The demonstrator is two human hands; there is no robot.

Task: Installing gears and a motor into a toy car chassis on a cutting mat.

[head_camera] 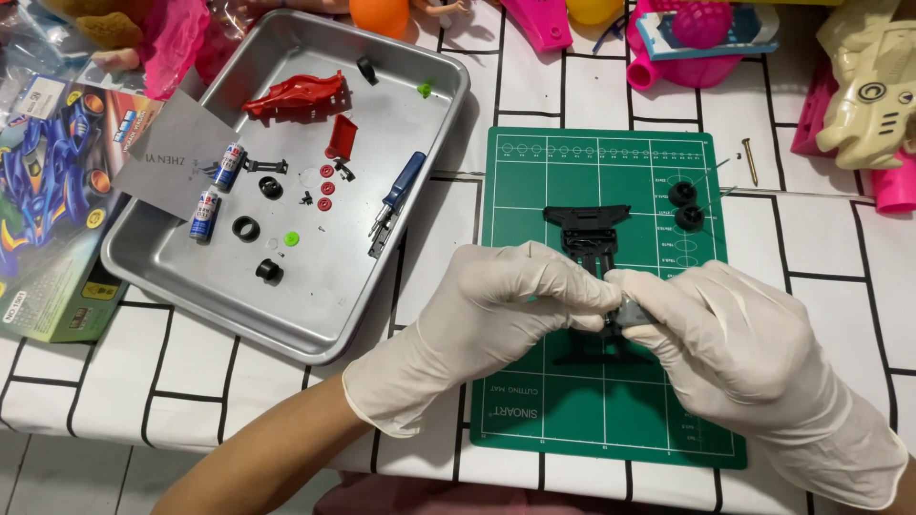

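Note:
Both hands wear white gloves and meet over a green cutting mat [534, 172]. My left hand [487, 319] pinches the side of a black toy car chassis [584, 229] that lies on the mat. My right hand [730, 348] holds a small grey part [630, 310] against the chassis, its fingers closed around it. The rear of the chassis is hidden under my hands. Two black wheels [685, 205] rest on the mat's right side.
A metal tray [329, 305] to the left holds a red car body [296, 95], two batteries [217, 188], black tyres, a blue screwdriver [401, 186] and small parts. A toy box [48, 191] lies far left. Pink and cream toys crowd the back edge. A screw [750, 160] lies by the mat.

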